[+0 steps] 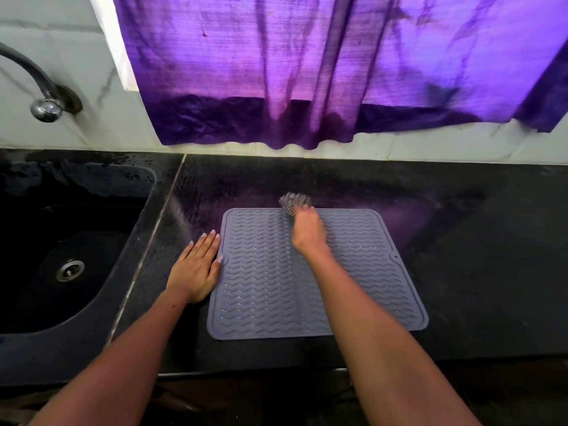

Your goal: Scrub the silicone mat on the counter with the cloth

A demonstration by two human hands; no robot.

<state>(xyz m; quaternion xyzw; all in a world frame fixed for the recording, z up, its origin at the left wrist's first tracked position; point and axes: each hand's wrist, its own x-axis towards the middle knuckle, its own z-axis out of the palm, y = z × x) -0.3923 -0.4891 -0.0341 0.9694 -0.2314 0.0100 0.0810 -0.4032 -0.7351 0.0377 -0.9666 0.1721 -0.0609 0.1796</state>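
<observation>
Head view, right hand (307, 227) gripping cloth (293, 202) on mat (267, 287), left hand (196, 269) flat.

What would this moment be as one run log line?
phase: scrubbing | right hand: holds cloth at mat far edge | left hand: flat, steadying mat's left edge

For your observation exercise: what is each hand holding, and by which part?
The right hand grips a blurred grey cloth by its near end, at the grey ribbed silicone mat's far edge. The left hand holds nothing, lying flat.
</observation>
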